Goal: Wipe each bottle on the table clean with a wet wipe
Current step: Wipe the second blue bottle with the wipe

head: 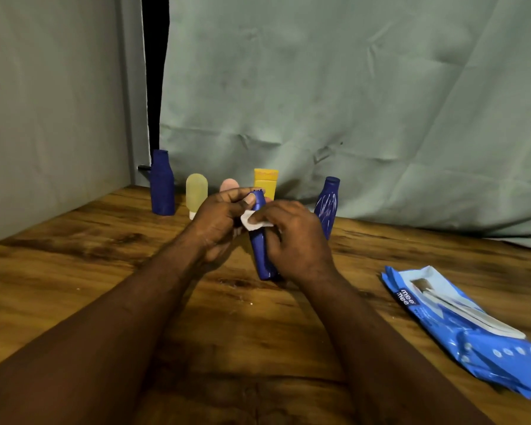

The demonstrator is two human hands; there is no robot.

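I hold a slim dark blue bottle [260,256] upright over the middle of the wooden table [74,271]. My left hand [218,223] grips it near the cap, thumb on the neck. My right hand [293,237] curls round the bottle's body and pinches a small white wet wipe [249,222] against its upper side. Behind stand a tall dark blue bottle [162,185], a pale yellow bottle [196,191], a pink bottle [229,184] partly hidden by my left hand, a yellow tube [265,180] and a blue bottle with white streaks [328,204].
A blue pack of wet wipes [460,326] lies on the table's right side, near the front edge. A grey-green cloth [350,102] hangs behind the row of bottles, and a wall [43,118] closes off the left.
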